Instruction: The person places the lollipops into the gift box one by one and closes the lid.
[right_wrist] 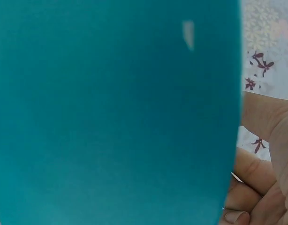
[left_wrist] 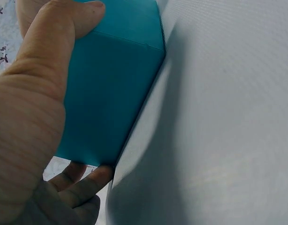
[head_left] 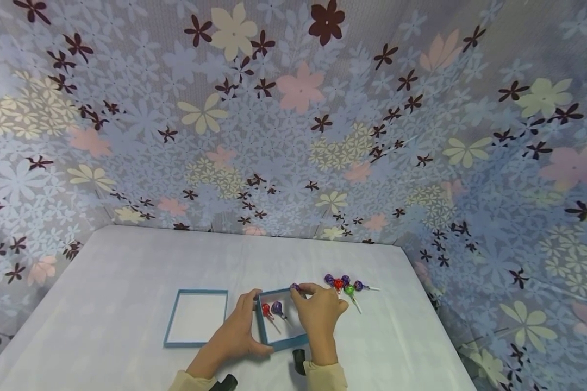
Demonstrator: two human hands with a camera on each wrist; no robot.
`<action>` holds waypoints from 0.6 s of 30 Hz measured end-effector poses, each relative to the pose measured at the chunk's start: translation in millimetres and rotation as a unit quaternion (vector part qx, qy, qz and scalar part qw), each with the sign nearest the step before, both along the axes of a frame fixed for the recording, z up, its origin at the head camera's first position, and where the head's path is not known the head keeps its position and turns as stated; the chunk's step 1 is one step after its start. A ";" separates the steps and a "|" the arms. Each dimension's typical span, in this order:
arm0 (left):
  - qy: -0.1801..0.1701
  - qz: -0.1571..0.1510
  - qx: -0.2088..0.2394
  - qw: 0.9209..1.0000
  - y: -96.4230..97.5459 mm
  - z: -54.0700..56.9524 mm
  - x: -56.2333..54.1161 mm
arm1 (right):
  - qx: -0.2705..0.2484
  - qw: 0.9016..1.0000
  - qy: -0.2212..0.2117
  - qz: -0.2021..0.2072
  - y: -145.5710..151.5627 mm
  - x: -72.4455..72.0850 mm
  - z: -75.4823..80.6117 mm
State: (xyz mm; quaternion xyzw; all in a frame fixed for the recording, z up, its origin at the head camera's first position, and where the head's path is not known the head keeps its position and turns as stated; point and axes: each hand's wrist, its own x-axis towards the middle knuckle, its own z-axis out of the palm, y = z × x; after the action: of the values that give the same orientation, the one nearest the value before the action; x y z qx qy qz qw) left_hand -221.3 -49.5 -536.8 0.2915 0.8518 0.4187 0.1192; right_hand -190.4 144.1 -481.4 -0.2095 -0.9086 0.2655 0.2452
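A teal-sided box with a white inside stands on the table. My left hand grips its left side, thumb at the near corner and fingertips round the far corner. In the left wrist view that thumb presses the teal wall. Inside, toward the left, lie a red lollipop and a purple lollipop, sticks pointing nearer. Over the box's far right part, my right hand pinches another purple lollipop by the far rim; its stick is hidden. The box wall covers most of the right wrist view, beside curled fingers.
To the left lies a matching shallow tray or lid with a teal rim. Beyond my right hand, several lollipops, purple, red and green, lie loosely grouped on the white-covered table. A flowered curtain rises behind and at the sides.
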 end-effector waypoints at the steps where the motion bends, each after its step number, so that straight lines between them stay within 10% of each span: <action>1: 0.000 0.000 0.000 1.000 0.0 0.0 0.2 | 0.000 1.000 0.000 0.000 -0.6 0.1 -0.3; 18: 0.005 -0.003 0.000 1.000 0.1 1.6 0.3 | 0.005 1.000 -0.006 0.016 -13.7 0.5 0.6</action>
State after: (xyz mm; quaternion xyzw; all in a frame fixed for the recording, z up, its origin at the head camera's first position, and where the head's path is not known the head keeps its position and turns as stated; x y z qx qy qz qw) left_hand -221.0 -49.4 -535.2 0.2962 0.8516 0.4167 0.1158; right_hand -189.9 130.4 -480.8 -0.1958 -0.9145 0.2637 0.2362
